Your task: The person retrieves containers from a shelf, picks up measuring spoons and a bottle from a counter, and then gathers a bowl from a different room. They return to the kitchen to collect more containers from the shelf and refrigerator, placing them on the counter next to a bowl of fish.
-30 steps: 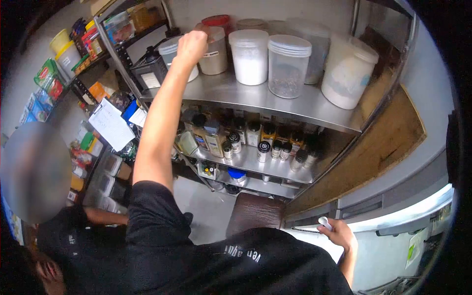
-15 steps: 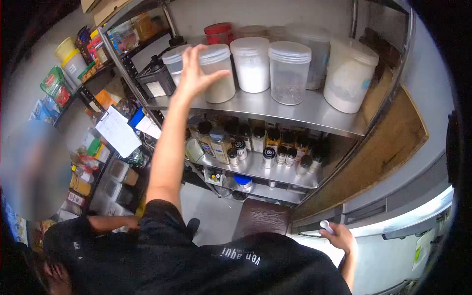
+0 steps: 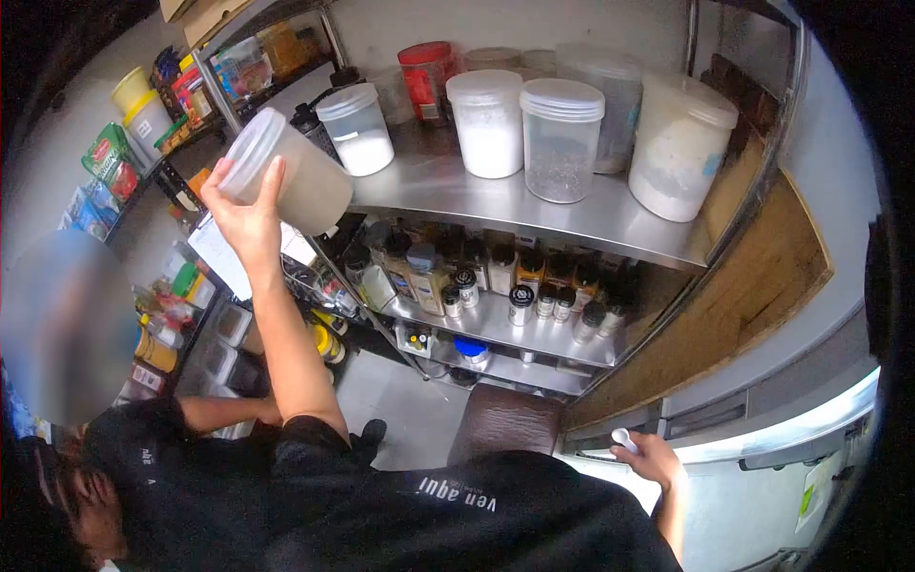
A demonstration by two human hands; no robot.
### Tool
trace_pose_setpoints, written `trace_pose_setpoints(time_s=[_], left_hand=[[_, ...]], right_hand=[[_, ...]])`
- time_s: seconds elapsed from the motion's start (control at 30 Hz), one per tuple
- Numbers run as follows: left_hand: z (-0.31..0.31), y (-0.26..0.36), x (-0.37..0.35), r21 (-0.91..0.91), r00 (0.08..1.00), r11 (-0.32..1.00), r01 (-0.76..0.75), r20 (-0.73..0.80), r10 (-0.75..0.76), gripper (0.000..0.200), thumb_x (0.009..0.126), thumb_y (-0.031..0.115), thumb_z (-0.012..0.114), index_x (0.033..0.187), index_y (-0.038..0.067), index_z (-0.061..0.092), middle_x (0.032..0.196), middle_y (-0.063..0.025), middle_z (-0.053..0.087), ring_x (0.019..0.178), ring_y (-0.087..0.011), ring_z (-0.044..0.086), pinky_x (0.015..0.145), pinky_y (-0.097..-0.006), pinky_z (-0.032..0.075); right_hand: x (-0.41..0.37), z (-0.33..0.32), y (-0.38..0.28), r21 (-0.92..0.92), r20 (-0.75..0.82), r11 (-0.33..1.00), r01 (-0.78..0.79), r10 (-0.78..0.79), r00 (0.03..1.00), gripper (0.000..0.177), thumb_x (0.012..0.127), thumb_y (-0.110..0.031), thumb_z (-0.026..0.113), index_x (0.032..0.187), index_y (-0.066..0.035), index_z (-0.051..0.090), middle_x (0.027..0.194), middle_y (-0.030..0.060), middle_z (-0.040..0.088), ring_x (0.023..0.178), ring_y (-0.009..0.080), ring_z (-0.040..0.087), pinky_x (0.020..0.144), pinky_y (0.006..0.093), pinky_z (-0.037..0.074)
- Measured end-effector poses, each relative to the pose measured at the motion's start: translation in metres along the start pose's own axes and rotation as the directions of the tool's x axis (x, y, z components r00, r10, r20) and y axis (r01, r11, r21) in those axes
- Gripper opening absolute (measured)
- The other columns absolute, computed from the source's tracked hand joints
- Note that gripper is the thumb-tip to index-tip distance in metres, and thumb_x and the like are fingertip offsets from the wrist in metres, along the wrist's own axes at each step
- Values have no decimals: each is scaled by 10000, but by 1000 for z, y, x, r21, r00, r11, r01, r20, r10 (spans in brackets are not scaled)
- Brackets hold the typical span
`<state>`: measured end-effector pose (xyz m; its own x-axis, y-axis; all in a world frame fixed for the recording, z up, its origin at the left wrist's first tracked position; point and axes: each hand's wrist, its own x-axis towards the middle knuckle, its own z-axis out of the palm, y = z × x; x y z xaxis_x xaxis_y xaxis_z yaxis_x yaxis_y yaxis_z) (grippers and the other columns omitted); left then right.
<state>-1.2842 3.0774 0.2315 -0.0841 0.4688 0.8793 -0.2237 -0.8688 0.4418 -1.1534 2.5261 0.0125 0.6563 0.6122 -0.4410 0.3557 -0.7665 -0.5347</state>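
Observation:
My left hand (image 3: 250,214) is closed around the lid end of a translucent plastic container (image 3: 310,186). The container hangs tilted in the air at the left end of the top shelf, with beige contents in it. At the lower right, my right hand (image 3: 658,459) holds a small white measuring spoon (image 3: 624,439), its round bowl showing above the fingers. On the steel shelf (image 3: 419,176) near my left hand stands a smaller lidded container (image 3: 360,133) with white powder. Farther right are a white-filled container (image 3: 488,129) and one with dark grains (image 3: 562,143).
A large container (image 3: 679,153) stands at the shelf's right end, a red can (image 3: 426,81) behind. Several spice jars (image 3: 520,305) line the shelf below. A co-worker (image 3: 143,467) is close on my left. A brown padded seat (image 3: 505,424) and a white counter (image 3: 743,486) lie below.
My left hand has taken hold of the beige-filled container and carried it off the shelf to the left, tilting it. My right hand has barely moved with the spoon.

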Motion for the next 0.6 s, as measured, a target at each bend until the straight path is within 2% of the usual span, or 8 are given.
trace_pose_setpoints(time_s=[0.13, 0.2, 0.3, 0.37, 0.4, 0.47, 0.53, 0.6], left_hand=[[29, -5, -8, 129, 991, 992, -10, 131, -7, 628, 675, 265, 876, 1136, 11, 532, 1221, -152, 525, 1141, -265, 513, 1010, -376, 392], [57, -10, -20, 247, 958, 942, -230, 226, 174, 609, 716, 271, 849, 1159, 5, 528, 1290, -175, 516, 1200, -281, 491, 1044, -383, 371], [101, -29, -32, 214, 908, 930, -298, 365, 206, 595, 798, 281, 773, 1255, 25, 492, 1377, -218, 432, 1266, -347, 435, 1081, -426, 332], [132, -42, -38, 302, 822, 822, -483, 479, 307, 579, 888, 253, 668, 1379, 82, 412, 1433, -240, 350, 1294, -419, 378, 1085, -479, 324], [141, -46, -40, 418, 809, 753, -508, 531, 251, 618, 911, 168, 611, 1460, 169, 328, 1472, -244, 283, 1298, -454, 351, 1072, -516, 334], [156, -60, -38, 535, 780, 665, -522, 614, 118, 620, 897, 152, 603, 1455, 161, 333, 1472, -244, 277, 1316, -480, 307, 1041, -554, 370], [168, -66, -39, 459, 798, 772, -440, 594, 101, 579, 899, 150, 590, 1434, 103, 372, 1466, -276, 287, 1296, -483, 354, 1020, -497, 406], [180, -64, -46, 455, 887, 868, -199, 461, -38, 597, 924, 230, 587, 1450, 83, 347, 1483, -285, 273, 1322, -477, 343, 1064, -455, 366]], right_hand=[[6, 1, -1, 36, 6, 996, 80, -80, 997, 423, 869, -451, 636, 1019, -56, 669, 811, 241, 657, 806, 405, 655, 711, 456, 494], [5, 1, -4, -15, -15, 996, 88, -89, 996, 444, 872, -476, 620, 1031, -65, 670, 839, 247, 658, 836, 410, 647, 722, 461, 490], [-4, -1, -7, -52, 22, 998, 21, -20, 1000, 468, 873, -501, 606, 1040, -69, 668, 851, 244, 660, 860, 413, 640, 730, 467, 487], [-12, -2, -6, -45, -6, 999, 2, -2, 1000, 470, 873, -507, 603, 1032, -70, 667, 839, 241, 660, 856, 413, 639, 729, 470, 486], [-16, -1, -3, -47, -21, 999, 5, -6, 1000, 472, 874, -513, 601, 1024, -70, 666, 827, 237, 659, 852, 413, 638, 728, 473, 485], [-25, 6, 2, -49, -68, 998, -29, 26, 997, 477, 874, -525, 594, 1012, -74, 665, 801, 229, 657, 832, 411, 640, 720, 471, 487], [-33, 11, 8, -25, -109, 999, -35, 32, 994, 476, 867, -531, 601, 987, -74, 664, 797, 216, 660, 814, 407, 642, 715, 465, 489], [-40, 19, 20, 9, -138, 1000, -25, 26, 990, 479, 859, -525, 614, 955, -57, 658, 789, 209, 658, 794, 405, 641, 704, 463, 489]])
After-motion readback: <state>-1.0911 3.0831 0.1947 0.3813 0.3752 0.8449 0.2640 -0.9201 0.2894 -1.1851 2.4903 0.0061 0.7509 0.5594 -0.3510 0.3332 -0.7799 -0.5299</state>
